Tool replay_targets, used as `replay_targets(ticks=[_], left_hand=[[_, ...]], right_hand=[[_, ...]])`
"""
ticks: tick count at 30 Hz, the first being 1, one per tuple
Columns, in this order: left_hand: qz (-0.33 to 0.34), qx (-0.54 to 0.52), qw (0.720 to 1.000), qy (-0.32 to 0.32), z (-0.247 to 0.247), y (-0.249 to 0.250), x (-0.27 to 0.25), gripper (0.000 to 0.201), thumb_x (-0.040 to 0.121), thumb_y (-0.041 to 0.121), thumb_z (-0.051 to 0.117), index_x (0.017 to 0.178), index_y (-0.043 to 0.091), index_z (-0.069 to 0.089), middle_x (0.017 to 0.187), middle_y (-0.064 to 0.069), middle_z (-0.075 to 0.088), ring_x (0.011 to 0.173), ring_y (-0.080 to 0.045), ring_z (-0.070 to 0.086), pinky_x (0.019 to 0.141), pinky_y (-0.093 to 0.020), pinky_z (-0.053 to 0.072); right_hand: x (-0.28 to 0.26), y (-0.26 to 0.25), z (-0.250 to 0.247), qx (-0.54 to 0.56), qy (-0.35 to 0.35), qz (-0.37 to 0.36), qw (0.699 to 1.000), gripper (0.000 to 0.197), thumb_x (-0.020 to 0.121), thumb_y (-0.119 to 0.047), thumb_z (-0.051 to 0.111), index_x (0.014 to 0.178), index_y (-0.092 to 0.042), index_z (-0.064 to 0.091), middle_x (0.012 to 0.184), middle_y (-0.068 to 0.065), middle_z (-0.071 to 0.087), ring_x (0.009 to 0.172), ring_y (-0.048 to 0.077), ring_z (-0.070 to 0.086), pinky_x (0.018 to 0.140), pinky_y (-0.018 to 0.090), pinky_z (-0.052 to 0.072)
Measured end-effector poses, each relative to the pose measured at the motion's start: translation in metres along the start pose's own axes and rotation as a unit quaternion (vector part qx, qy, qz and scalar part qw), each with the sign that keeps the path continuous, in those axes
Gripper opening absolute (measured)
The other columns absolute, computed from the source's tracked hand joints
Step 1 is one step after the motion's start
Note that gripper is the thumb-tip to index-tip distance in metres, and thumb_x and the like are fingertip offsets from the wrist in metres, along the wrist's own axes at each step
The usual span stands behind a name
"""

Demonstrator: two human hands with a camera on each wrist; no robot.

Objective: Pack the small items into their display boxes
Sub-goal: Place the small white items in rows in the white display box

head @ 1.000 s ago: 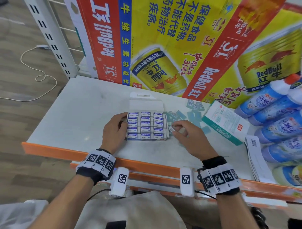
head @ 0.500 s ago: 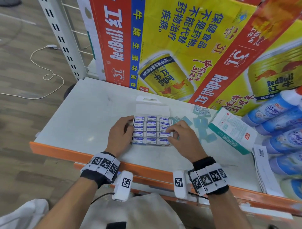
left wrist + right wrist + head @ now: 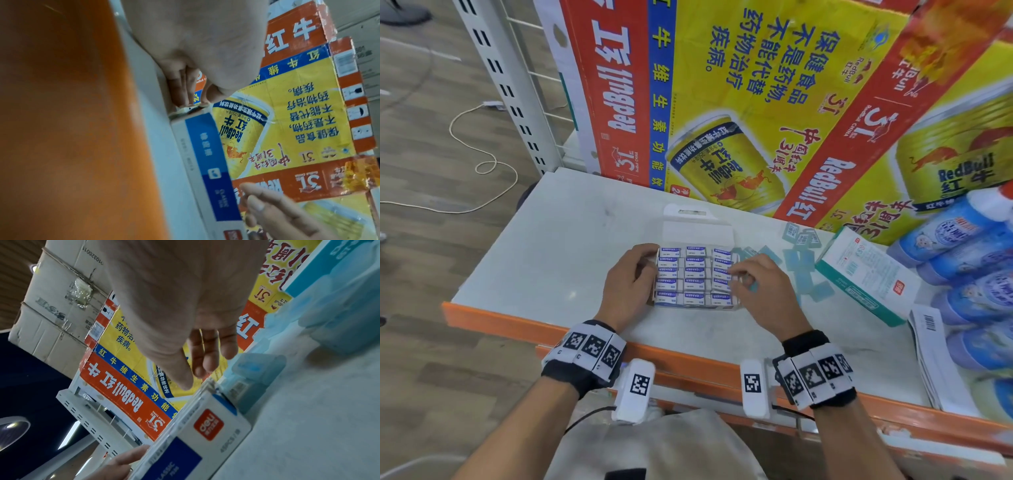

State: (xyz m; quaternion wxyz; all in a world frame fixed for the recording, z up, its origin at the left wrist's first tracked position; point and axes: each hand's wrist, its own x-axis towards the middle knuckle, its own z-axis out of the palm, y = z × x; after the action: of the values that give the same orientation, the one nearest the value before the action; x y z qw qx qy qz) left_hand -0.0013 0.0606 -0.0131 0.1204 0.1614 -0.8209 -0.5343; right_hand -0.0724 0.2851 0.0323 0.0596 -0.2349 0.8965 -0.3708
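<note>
Three columns of wrapped erasers [image 3: 694, 274], five rows deep, fill the open display box [image 3: 697, 230] at the front middle of the worktop [image 3: 544, 260]; no vacant slot is visible, so this box appears full or nearly so. Its lid flap stands open at the back, so closing looks outstanding. The left hand [image 3: 631, 284] holds the box's left wall, fingers curled against it. The right hand [image 3: 760, 291] rests at the right-hand column, fingers bent; whether it pinches an eraser I cannot tell. Loose pale-blue items [image 3: 803, 270] lie scattered just right of the box, unpacked, with a white-and-teal box [image 3: 869, 277] beyond them; that portion appears not yet begun.

The head view alone shows the eraser grid and the scatter. The left wrist view shows the box's blue front panel [image 3: 209, 155]. The right wrist view shows its red brand label [image 3: 208, 424] and thumb and fingers poised over the rim.
</note>
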Motion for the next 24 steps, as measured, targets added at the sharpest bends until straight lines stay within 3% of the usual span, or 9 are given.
replay_targets(ticks=[3,6,10,15,20,22,24], left_hand=[[-0.038,-0.028,0.999,0.012,-0.003,0.002,0.002,0.031,0.090,0.012,0.041,0.111,0.023,0.062,0.109,0.005,0.066,0.097,-0.014,0.061,0.084,-0.029,0.049],[-0.072,-0.028,0.997,0.023,-0.004,0.005,0.008,0.034,0.092,0.005,0.038,0.108,0.023,0.062,0.112,0.000,0.063,0.099,-0.014,0.059,0.080,-0.024,0.049],[-0.089,-0.060,0.994,0.036,-0.005,0.013,0.010,0.037,0.089,0.001,0.036,0.108,0.023,0.061,0.113,-0.003,0.062,0.093,-0.019,0.063,0.086,-0.042,0.052],[-0.143,-0.009,0.989,0.045,-0.009,0.012,0.016,0.040,0.088,0.002,0.039,0.118,0.020,0.060,0.123,-0.002,0.061,0.110,-0.018,0.053,0.099,-0.033,0.040],[-0.192,-0.068,0.979,-0.023,-0.004,0.021,0.022,0.035,0.092,0.006,0.038,0.117,0.020,0.057,0.123,-0.004,0.061,0.112,-0.023,0.055,0.099,-0.038,0.043],[-0.198,-0.084,0.977,0.008,-0.007,0.023,0.023,0.037,0.088,0.003,0.035,0.109,0.022,0.060,0.119,-0.004,0.061,0.109,-0.024,0.055,0.089,-0.037,0.049],[-0.192,-0.127,0.973,0.026,-0.010,0.024,0.022,0.038,0.088,0.002,0.033,0.103,0.023,0.062,0.110,-0.003,0.064,0.099,-0.024,0.059,0.061,-0.028,0.053]], right_hand=[[0.001,0.008,-0.004,-0.001,0.025,0.022,0.999,0.016,0.088,-0.010,0.060,0.103,-0.012,0.064,0.096,-0.007,0.048,0.083,-0.021,0.047,0.071,-0.005,0.035],[0.001,0.013,-0.003,-0.001,0.018,0.051,0.999,0.019,0.089,-0.010,0.058,0.107,-0.015,0.061,0.100,-0.004,0.049,0.077,-0.015,0.050,0.070,-0.006,0.035],[0.001,0.014,-0.001,0.016,0.014,0.063,0.998,0.019,0.090,-0.010,0.055,0.108,-0.016,0.058,0.099,-0.003,0.052,0.077,-0.010,0.052,0.069,-0.004,0.037],[0.008,0.012,-0.001,0.052,0.014,0.072,0.996,0.026,0.092,-0.010,0.053,0.117,-0.013,0.056,0.099,-0.007,0.056,0.077,-0.025,0.050,0.060,-0.005,0.037],[0.021,0.008,0.000,0.056,-0.006,0.088,0.995,0.035,0.095,-0.012,0.049,0.130,-0.010,0.049,0.119,0.002,0.060,0.078,-0.009,0.052,0.062,-0.006,0.037],[0.025,0.007,0.001,0.060,-0.013,0.089,0.994,0.035,0.095,-0.012,0.048,0.130,-0.010,0.049,0.123,0.004,0.059,0.081,-0.006,0.054,0.061,-0.005,0.038],[0.029,0.007,0.001,0.055,-0.022,0.092,0.994,0.036,0.096,-0.013,0.047,0.132,-0.010,0.047,0.128,0.004,0.058,0.092,0.003,0.054,0.064,-0.002,0.039]])
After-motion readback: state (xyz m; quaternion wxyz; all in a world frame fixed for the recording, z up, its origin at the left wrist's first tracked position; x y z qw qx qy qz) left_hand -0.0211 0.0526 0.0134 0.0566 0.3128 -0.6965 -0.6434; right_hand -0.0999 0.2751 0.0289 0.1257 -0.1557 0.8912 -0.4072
